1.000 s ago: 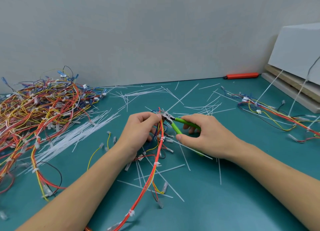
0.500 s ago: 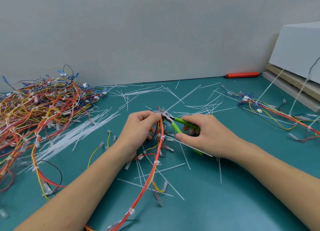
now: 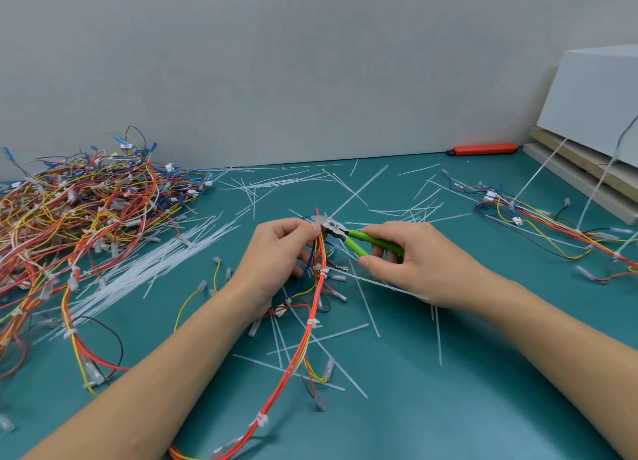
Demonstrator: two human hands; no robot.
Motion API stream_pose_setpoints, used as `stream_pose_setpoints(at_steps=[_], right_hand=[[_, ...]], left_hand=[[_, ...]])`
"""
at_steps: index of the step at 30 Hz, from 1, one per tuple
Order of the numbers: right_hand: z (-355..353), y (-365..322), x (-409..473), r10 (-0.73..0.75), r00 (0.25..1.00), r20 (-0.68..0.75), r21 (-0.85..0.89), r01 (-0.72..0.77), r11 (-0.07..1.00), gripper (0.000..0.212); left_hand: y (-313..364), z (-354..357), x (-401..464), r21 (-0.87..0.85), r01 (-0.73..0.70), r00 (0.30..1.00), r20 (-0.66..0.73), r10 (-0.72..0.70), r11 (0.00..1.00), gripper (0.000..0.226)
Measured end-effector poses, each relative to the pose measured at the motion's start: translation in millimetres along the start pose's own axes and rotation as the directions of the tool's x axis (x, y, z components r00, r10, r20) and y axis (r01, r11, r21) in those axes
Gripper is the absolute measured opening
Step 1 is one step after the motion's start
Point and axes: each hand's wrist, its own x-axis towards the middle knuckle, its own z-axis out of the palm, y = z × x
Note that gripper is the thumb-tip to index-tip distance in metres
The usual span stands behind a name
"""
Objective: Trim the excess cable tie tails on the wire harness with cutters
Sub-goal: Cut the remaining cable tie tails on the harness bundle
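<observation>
Teal bench surface point(image 3: 448, 408) nearest me carries cut tie tails point(image 3: 321, 339). I see the left hand point(image 3: 276, 252) pinching the wire harness point(image 3: 310, 321) at centre, and the right hand point(image 3: 414, 263) gripping green-handled cutters point(image 3: 348, 235), blades at the harness top. Harness pile point(image 3: 76, 218) lies far left.

cutters point(image 3: 340, 233) tip: hidden behind left hand point(image 3: 276, 256)
wire pile point(image 3: 69, 225): cut off at left edge
</observation>
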Motion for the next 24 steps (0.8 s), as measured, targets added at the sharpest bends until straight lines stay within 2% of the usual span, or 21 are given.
stream_pose_setpoints(at_steps=[2, 5, 7, 10, 13, 18, 22, 24], right_hand=[[1, 2, -1, 0.018, 1.0, -0.003, -0.003, -0.018, 1.0, 0.023], [9, 3, -2, 0.02, 0.999, -0.034, -0.045, -0.021, 0.999, 0.044], [12, 2, -2, 0.018, 0.999, -0.038, -0.05, -0.02, 0.999, 0.048], [10, 0, -2, 0.013, 0.999, -0.039, -0.034, -0.014, 0.999, 0.04], [6, -1, -2, -0.013, 1.0, -0.017, 0.004, 0.013, 1.0, 0.015], [8, 0, 0, -0.036, 0.999, -0.032, 0.013, 0.037, 0.999, 0.017], [10, 2, -2, 0.03, 0.999, -0.046, 0.0, -0.03, 1.0, 0.059], [10, 1, -3, 0.034, 0.998, -0.048, -0.004, -0.034, 0.999, 0.067]], left_hand=[[0, 1, 0, 0.02, 0.005, 1.0, -0.001, -0.005, 1.0, 0.022], [-1, 0, 1, 0.03, -0.002, 1.0, -0.003, 0.002, 1.0, 0.021], [-1, 0, 1, 0.028, -0.003, 1.0, -0.008, 0.003, 1.0, 0.021], [-1, 0, 2, 0.029, -0.003, 1.0, -0.01, 0.004, 1.0, 0.02], [0, 0, 1, 0.017, -0.006, 1.0, -0.006, 0.006, 1.0, 0.021], [0, -1, 1, -0.016, -0.009, 1.0, -0.004, 0.009, 1.0, 0.021], [-1, 0, 1, 0.037, -0.01, 1.0, -0.002, 0.01, 0.999, 0.021], [-1, 1, 1, 0.033, -0.005, 1.0, 0.002, 0.005, 0.999, 0.023]])
